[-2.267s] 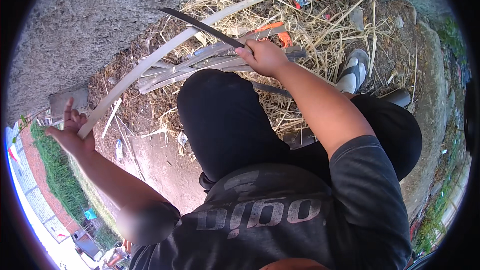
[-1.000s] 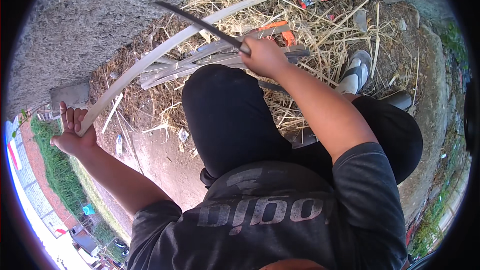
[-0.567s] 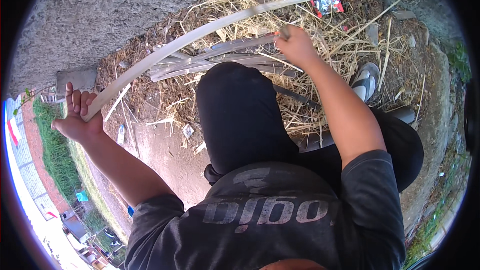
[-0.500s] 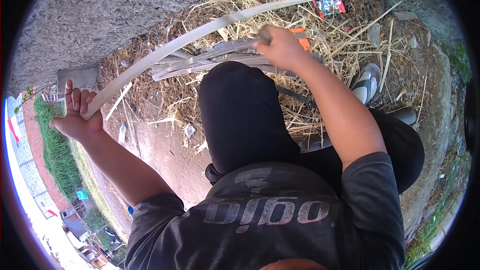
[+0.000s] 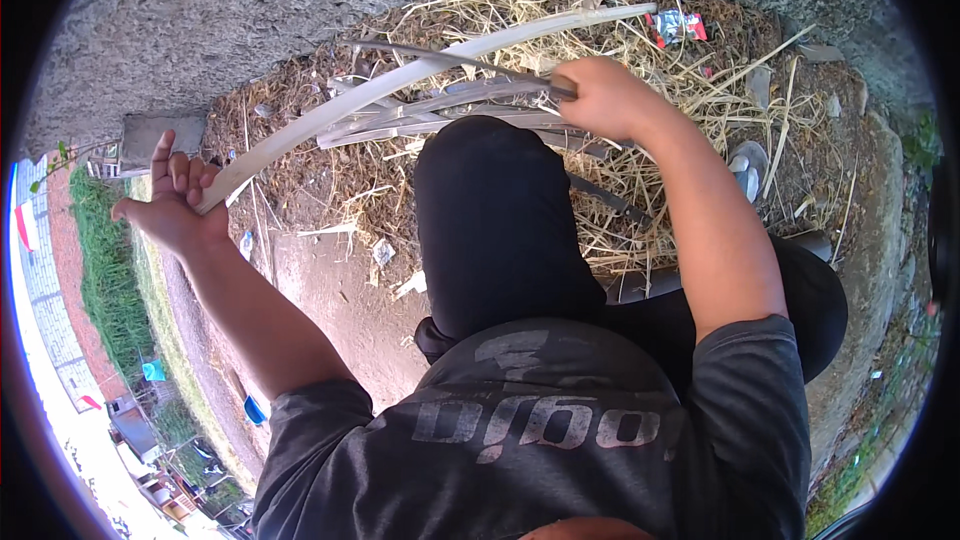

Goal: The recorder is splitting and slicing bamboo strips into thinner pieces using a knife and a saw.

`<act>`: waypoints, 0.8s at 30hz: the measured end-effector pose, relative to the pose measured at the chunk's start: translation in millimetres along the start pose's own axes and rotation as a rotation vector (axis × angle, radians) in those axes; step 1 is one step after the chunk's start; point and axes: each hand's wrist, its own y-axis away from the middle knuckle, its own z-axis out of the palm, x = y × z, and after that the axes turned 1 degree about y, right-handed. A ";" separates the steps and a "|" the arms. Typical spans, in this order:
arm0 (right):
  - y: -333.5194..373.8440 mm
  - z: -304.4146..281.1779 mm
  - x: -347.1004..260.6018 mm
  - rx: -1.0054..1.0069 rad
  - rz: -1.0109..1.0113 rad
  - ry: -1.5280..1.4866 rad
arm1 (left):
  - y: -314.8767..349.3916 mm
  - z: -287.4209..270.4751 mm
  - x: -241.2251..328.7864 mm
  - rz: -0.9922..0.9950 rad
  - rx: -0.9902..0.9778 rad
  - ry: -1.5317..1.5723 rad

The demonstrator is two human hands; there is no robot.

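My left hand (image 5: 185,202) grips the near end of a long, pale bamboo strip (image 5: 350,98), pinned at the base of the thumb with the index finger raised. The strip bows away to the far right, over a heap of shavings. My right hand (image 5: 610,100) is closed around the handle of a long knife (image 5: 490,67). Its narrow dark blade points left and crosses the strip near the middle; whether it touches the strip I cannot tell. Several more split strips (image 5: 410,120) lie beneath, partly hidden by my raised knee.
A rough grey wall (image 5: 250,15) rises along the far side. Straw-like shavings (image 5: 690,140) cover the ground, with a red and silver wrapper (image 5: 678,28) at the far right. A dark, narrow piece (image 5: 610,200) lies beside my knee. A grey block (image 5: 160,140) stands beyond my left hand.
My right hand has moved slightly right and nearer. The knife's blade, smeared earlier, now shows plainly across the strip. My left hand keeps its hold on the strip.
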 end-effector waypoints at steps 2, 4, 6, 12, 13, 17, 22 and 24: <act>3.0 -9.0 16.5 0.063 0.033 0.079 | -0.8 -3.4 -1.4 -0.022 -0.024 0.040; 9.5 -26.9 28.2 0.103 0.176 0.155 | -0.7 -5.4 -0.6 -0.020 -0.033 0.058; 10.6 -37.5 22.8 0.145 0.275 0.207 | 0.5 -4.6 1.2 0.000 -0.072 0.055; 14.6 -28.1 -42.1 0.060 0.005 -0.023 | 2.5 5.2 18.0 0.174 -0.202 0.025; 13.3 -22.9 -47.1 0.055 -0.061 -0.069 | 2.0 6.0 21.3 0.178 -0.176 0.015; 2.6 -19.5 -19.5 0.048 -0.015 -0.127 | -1.3 3.4 30.9 0.204 -0.330 0.091; 0.9 -41.1 68.2 0.089 0.394 0.011 | -4.6 -3.9 22.1 0.168 -0.264 0.089; 6.0 -41.7 87.8 0.171 0.524 0.075 | -7.7 -4.5 19.5 0.151 -0.281 0.139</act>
